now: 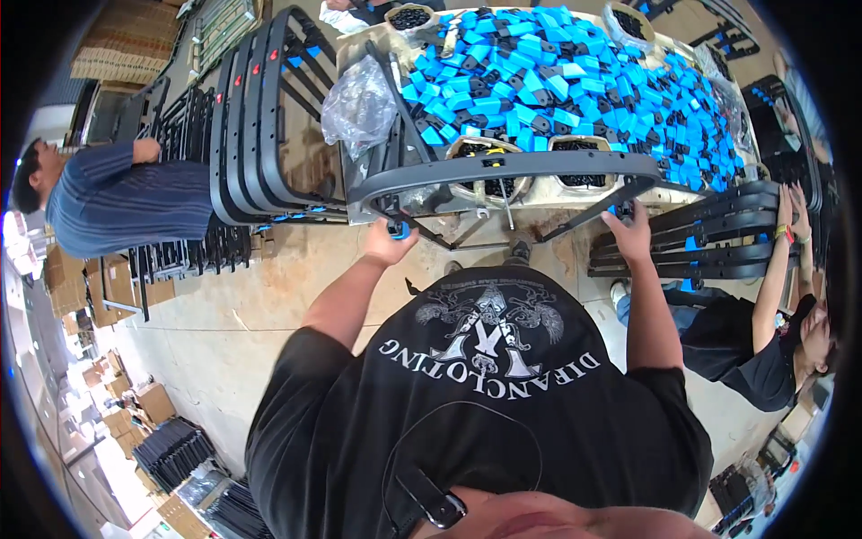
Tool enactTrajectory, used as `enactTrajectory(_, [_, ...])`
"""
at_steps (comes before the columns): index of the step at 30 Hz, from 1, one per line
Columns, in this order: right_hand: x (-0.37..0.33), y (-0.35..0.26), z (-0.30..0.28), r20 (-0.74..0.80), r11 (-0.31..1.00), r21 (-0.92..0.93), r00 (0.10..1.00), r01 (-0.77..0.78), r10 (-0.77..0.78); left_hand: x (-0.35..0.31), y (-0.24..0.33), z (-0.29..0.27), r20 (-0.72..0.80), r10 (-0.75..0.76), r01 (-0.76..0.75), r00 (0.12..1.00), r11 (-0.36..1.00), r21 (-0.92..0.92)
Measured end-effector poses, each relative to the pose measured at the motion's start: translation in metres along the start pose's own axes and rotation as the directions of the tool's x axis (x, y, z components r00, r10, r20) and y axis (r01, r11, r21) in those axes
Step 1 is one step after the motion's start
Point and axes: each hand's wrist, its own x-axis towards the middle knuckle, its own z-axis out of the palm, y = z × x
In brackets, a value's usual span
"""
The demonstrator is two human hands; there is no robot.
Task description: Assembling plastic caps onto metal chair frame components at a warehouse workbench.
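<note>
A black tubular metal frame with rounded corners stands in front of me at the near edge of the worktable. At its left side my left hand is closed around a blue-and-black plastic piece by the frame's lower end. My right hand is closed at the frame's right end, over a dark fitting; part of it is hidden by the fingers. A small yellow-and-black item shows at the middle of the frame's bar. Behind the bar are bags of small black parts.
Blue and black plastic pieces are heaped on the table. A clear plastic bag lies at its left. Black frames stand stacked at left and right. One person is at left, another at right.
</note>
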Motion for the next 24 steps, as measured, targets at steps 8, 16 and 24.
enactTrajectory(8, [-0.011,-0.253,-0.015,-0.359,0.713,-0.122,0.639,0.69,-0.68,0.009,0.009,-0.028,-0.006,-0.015,0.015,1.0,0.994,-0.108])
enactTrajectory(16, [0.139,-0.302,0.095,0.208,0.79,-0.261,0.832,0.554,-0.515,0.129,0.029,-0.09,-0.33,-0.024,-0.01,0.944,0.995,-0.101])
enactTrajectory(24, [0.145,-0.292,0.11,0.629,0.827,-0.271,0.741,0.492,-0.234,0.266,0.007,-0.092,-0.384,-0.399,0.364,0.833,0.917,-0.163])
